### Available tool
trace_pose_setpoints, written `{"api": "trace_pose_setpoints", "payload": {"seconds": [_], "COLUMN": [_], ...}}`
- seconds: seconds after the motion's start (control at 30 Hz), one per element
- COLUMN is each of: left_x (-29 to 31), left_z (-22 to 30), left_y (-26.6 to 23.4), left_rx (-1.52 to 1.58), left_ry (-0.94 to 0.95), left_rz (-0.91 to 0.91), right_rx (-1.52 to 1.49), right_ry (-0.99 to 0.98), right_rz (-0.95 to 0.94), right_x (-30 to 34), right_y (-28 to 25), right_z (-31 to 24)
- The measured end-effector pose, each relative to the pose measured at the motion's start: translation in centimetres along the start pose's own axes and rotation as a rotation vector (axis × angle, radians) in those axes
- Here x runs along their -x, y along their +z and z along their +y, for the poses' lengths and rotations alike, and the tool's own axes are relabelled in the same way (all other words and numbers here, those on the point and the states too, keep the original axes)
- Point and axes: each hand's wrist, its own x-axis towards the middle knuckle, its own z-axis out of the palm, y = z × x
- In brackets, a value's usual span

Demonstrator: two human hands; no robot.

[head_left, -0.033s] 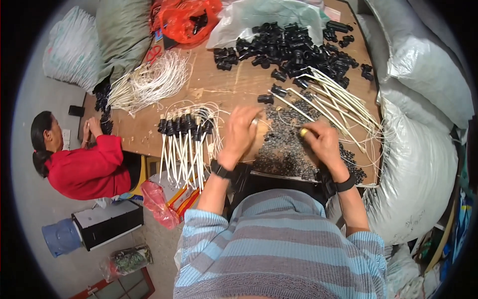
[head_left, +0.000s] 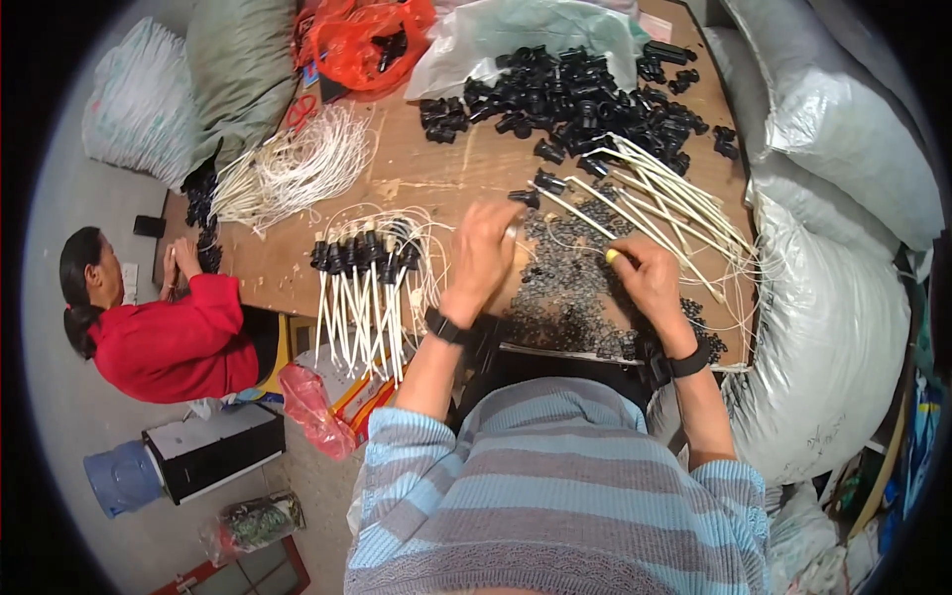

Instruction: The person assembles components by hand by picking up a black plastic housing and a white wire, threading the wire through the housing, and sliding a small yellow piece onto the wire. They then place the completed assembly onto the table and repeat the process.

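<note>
My left hand (head_left: pixel 483 256) is over the table with its fingers bent together beside a black plastic socket (head_left: pixel 524 198). A pale band shows near its thumb; whatever is pinched there is hidden. To the right, my right hand (head_left: pixel 650 283) is closed, thumb against fingers, with something yellow (head_left: pixel 612 256) at the tip. The near end of a white tube (head_left: pixel 575 210) lies just beyond those fingertips. Small dark ring-like pieces (head_left: pixel 560 288) are spread on the tabletop between and below the hands. More white tubes with thin wires (head_left: pixel 684 203) lie beyond my right hand.
Black sockets (head_left: pixel 585 109) are heaped at the back. Tubes fitted with black sockets (head_left: pixel 367 263) overhang the front edge at left, near coiled white wire (head_left: pixel 317 164). A person in red (head_left: pixel 178 337) sits at far left. Large silvery sacks (head_left: pixel 823 327) crowd the right side.
My left hand has risen slightly away from me. The right hand's fingers have turned a little and shifted slightly right. The whole view has moved a bit; the table items stay put.
</note>
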Motion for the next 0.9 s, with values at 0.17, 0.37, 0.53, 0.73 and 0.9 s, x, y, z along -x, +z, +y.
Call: {"api": "trace_pose_setpoints", "payload": {"seconds": [0.17,0.37,0.53,0.73,0.9], "left_x": [-3.6,0.6,3.5,4.0,4.3], "left_z": [-1.5,-5.0,-4.6,-1.7,-1.1], "left_y": [4.2,4.7,-1.5,-0.5,0.4], "left_rx": [-0.299,0.189,0.038,0.661,0.885], "left_ry": [-0.219,-0.409,-0.56,-0.657,-0.692], "left_rz": [-0.149,0.084,0.095,0.031,-0.127], "right_rx": [0.357,0.581,0.22,0.048,0.213], "right_ry": [-0.109,-0.067,-0.097,-0.119,-0.263], "right_rz": [0.055,-0.044,-0.06,-0.209,-0.249], "right_x": [-1.1,-1.4,-1.0,1.4,2.7], "right_y": [0.2,0.2,-1.6,-0.8,-1.0], "right_z": [1.6,2.9,0.5,-1.4,-1.2]}}
